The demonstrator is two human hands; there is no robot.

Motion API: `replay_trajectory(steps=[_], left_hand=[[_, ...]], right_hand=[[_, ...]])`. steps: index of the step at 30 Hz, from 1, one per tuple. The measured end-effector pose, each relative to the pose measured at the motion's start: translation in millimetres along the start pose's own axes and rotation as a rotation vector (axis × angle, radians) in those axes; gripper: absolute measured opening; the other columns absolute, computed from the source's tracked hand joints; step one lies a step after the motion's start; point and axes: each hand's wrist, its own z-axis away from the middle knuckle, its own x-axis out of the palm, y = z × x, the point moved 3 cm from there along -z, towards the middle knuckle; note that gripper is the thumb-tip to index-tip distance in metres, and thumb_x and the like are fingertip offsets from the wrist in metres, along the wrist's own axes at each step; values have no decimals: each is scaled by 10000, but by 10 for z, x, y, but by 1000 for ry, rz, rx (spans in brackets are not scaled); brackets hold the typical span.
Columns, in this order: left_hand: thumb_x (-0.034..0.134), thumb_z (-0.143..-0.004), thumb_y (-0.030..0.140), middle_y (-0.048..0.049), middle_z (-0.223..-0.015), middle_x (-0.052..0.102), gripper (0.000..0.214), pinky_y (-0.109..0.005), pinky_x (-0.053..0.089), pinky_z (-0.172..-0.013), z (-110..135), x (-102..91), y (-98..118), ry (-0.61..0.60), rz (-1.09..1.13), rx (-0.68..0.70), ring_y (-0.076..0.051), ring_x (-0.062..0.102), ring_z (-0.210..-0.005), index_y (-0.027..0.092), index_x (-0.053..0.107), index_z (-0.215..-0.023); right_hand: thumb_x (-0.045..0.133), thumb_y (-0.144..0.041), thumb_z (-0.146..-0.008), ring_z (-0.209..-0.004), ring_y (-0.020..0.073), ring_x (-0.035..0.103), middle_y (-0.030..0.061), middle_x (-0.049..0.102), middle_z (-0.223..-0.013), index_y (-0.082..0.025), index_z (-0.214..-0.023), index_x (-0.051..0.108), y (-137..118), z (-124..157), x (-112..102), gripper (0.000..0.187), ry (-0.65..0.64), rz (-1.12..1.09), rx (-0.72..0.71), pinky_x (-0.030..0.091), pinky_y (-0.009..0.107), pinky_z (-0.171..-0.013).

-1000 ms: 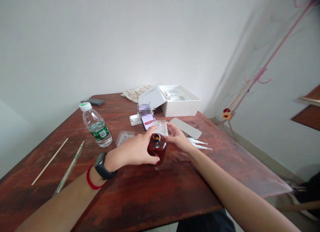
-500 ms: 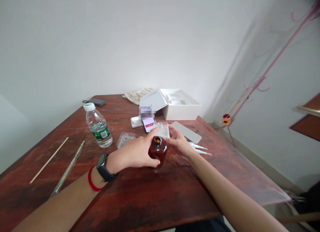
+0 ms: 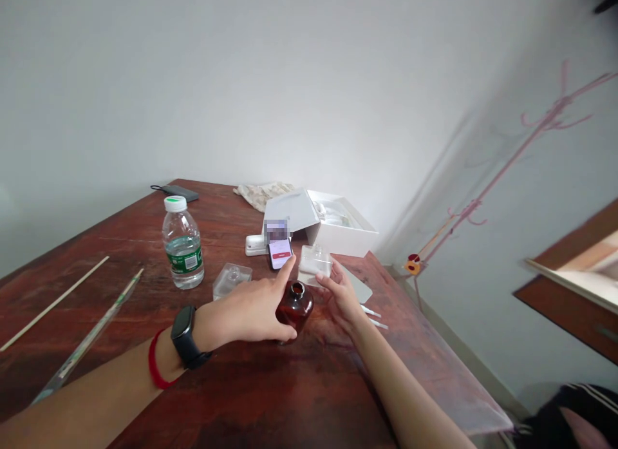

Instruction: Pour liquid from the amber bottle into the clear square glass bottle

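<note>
My left hand (image 3: 258, 307) is curved round a brown glass bottle (image 3: 300, 307) that stands uncapped on the table. Its thumb lies along the near side, while the index finger points forward past the bottle's mouth. In my right hand (image 3: 340, 294) is a small clear square glass bottle (image 3: 315, 263), gripped at its side with the thumb in front. This clear bottle is just behind and to the right of the brown one. A similar clear bottle (image 3: 232, 280) rests on the table, left of my left hand. The far fingers of both hands are partly hidden.
A water bottle (image 3: 183, 246) stands on the left, near a wooden stick (image 3: 55, 304) and a wrapped pair of chopsticks (image 3: 91, 333). Behind my hands are a phone (image 3: 280, 252), a white case (image 3: 255, 245) and an open white box (image 3: 342, 233). White-tipped droppers (image 3: 375, 317) lie right.
The view has turned to the right. My right hand has moved the clear bottle a little away from the brown bottle; my left hand stays round the brown one.
</note>
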Motion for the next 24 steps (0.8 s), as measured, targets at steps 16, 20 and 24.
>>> replay_trajectory(steps=[16, 20, 24], left_hand=[[856, -734, 471, -180, -1288, 737, 840, -437, 565, -938, -60, 45, -62, 95, 178, 27, -406, 735, -1145, 196, 464, -1423], [854, -750, 494, -174, -1294, 740, 825, -470, 569, -952, -89, 39, -104, 148, 203, 24, -414, 734, -1146, 216, 481, -1432], [845, -775, 469, -150, -1416, 693, 811, -494, 540, -1053, -92, 73, -144, 227, 299, 80, -402, 689, -1256, 258, 489, -1472]], right_hand=[[904, -381, -708, -990, 246, 748, -13, 795, -1100, -350, -1182, 695, -121, -3, -132, 519, 215, -173, -46, 617, 389, -856], [910, -377, -714, -933, 217, 757, -13, 815, -1051, -307, -1165, 732, -155, 11, -135, 490, 197, -274, -73, 621, 385, -879], [919, -385, -714, -965, 217, 761, -11, 827, -1060, -292, -1155, 753, -161, 25, -133, 480, 183, -348, -43, 627, 423, -934]])
